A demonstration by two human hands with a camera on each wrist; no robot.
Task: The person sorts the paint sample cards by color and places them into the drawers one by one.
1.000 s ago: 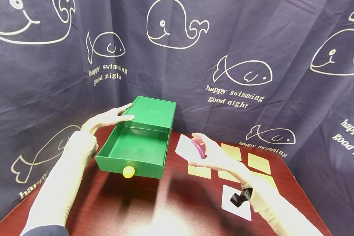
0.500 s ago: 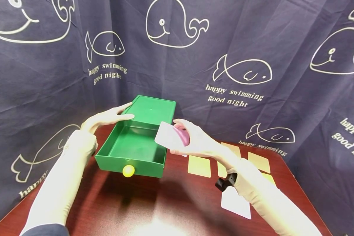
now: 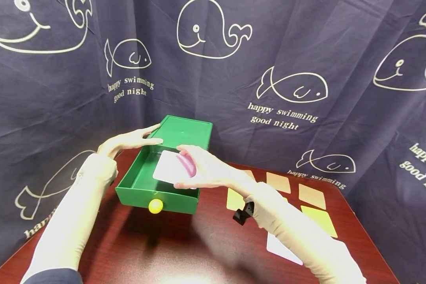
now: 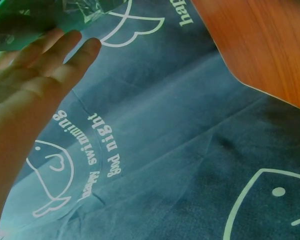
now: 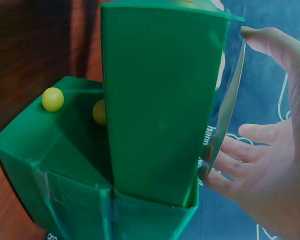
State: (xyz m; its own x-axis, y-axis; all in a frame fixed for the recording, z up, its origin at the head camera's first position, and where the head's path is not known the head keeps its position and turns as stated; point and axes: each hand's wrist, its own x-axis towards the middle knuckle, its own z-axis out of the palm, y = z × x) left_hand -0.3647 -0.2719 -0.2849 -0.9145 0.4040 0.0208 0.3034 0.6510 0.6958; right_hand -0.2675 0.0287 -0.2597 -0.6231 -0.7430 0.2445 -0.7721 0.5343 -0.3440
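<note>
My left hand [image 3: 131, 140] rests on the left edge of a green drawer cabinet [image 3: 184, 132], thumb on its top, fingers fairly straight. The left wrist view shows those fingers [image 4: 65, 65] against green plastic. The cabinet's upper drawer [image 3: 138, 196], with a yellow ball knob [image 3: 156, 206], is pulled far out. Over that drawer my right hand [image 3: 213, 169] pinches a white card [image 3: 167, 167] with a pink curved patch near the palm. In the right wrist view the thin card [image 5: 230, 105] is slightly bowed between thumb and fingertips, right by the drawer rim.
Several yellow cards [image 3: 319, 221] lie at the table's right, partly behind the right forearm. Nearer the front lies another white card [image 3: 282, 248]. A dark curtain [image 3: 216, 86] with whale and fish drawings hangs behind. The lower drawer's yellow knob [image 5: 53, 100] shows in the right wrist view.
My right hand has carried the white card leftward, from beside the cabinet to over the pulled-out drawer. The left hand and cabinet stay in place.
</note>
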